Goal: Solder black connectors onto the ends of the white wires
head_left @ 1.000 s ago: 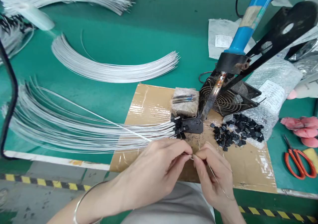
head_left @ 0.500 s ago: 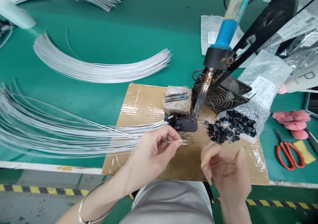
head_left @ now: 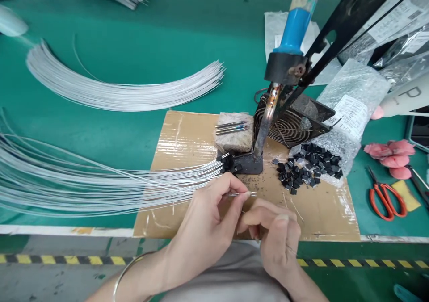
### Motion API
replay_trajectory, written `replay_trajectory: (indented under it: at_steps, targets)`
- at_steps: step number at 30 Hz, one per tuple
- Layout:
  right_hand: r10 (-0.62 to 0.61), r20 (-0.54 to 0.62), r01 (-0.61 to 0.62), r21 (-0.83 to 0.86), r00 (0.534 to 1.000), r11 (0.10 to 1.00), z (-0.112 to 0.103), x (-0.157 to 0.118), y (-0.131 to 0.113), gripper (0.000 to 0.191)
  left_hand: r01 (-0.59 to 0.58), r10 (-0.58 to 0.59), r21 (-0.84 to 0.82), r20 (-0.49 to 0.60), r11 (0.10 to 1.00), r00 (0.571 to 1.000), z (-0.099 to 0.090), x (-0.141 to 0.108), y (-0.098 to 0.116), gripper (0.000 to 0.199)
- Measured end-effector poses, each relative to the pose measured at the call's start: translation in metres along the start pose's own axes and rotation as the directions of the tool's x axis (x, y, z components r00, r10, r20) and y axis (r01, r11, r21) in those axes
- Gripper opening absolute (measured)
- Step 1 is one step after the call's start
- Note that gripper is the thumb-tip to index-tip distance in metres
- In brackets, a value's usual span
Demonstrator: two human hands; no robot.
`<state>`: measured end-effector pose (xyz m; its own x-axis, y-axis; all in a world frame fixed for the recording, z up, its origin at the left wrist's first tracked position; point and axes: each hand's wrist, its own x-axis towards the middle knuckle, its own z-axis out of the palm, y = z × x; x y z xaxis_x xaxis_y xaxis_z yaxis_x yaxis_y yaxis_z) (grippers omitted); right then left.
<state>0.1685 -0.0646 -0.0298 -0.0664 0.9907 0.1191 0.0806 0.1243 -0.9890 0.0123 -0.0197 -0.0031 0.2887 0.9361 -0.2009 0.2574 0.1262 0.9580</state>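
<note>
My left hand (head_left: 214, 212) pinches a white wire (head_left: 253, 194) between thumb and forefinger, and its bare end pokes out to the right. Close beside it, my right hand (head_left: 273, 232) is closed on a thin strand of solder wire (head_left: 293, 207), which loops out over the cardboard; a short tip shows near the fingertips. Just beyond the hands, a soldering iron (head_left: 266, 123) hangs in a black stand, its tip pointing down at the base. A bundle of white wires (head_left: 181, 179) runs in from the left, several ending in black connectors (head_left: 228, 162) by the base.
Loose black connectors (head_left: 310, 165) spill from a bubble-wrap bag (head_left: 355, 101). A fan (head_left: 291, 123) and a pad with metal pins (head_left: 234, 141) stand behind. Orange-handled scissors (head_left: 387, 199) lie right. Another wire bundle (head_left: 127, 96) rests on the green mat, behind the cardboard (head_left: 181, 132).
My right hand has moved left from near the loose connectors to beside my left hand, and its fingers have closed. The left hand keeps its pinch. The view has shifted slightly.
</note>
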Motion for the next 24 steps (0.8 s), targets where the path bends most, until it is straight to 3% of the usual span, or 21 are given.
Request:
replay_trajectory:
  at_steps: [3,5,6,8,10,19,24]
  targets:
    - [0.063,-0.247,-0.029,0.141,0.967,0.990,-0.006,-0.002,0.001,0.072,-0.041,0.042,0.019,-0.058,0.999,0.997,-0.001,0.004,0.002,0.016]
    - [0.126,-0.367,-0.060,0.187,0.922,0.981,-0.008,0.001,0.002,0.058,-0.048,0.048,0.010,-0.067,0.999,0.997,-0.002,0.006,0.004,0.016]
    - [0.172,-0.368,-0.103,0.201,0.914,0.974,-0.009,0.003,0.003,0.046,-0.045,0.045,0.007,-0.063,0.999,0.997,-0.003,0.006,0.004,0.016]
    - [0.268,-0.295,-0.191,0.264,0.917,0.945,-0.007,0.008,0.004,0.024,-0.038,0.039,0.015,-0.058,0.999,0.998,-0.003,0.005,0.004,0.015]
    - [0.329,-0.204,-0.241,0.363,0.922,0.900,-0.004,0.012,0.005,0.017,-0.036,0.038,0.032,-0.053,0.999,0.998,-0.003,0.003,0.003,0.016]
    - [0.479,-0.062,-0.346,0.612,0.875,0.711,0.001,0.015,0.001,0.016,-0.101,0.125,0.178,-0.133,0.979,0.983,0.000,-0.001,-0.003,0.007]
    - [0.487,-0.035,-0.362,0.623,0.873,0.694,0.000,0.016,0.003,0.015,-0.115,0.153,0.263,-0.128,0.958,0.980,0.000,-0.003,-0.005,0.016]
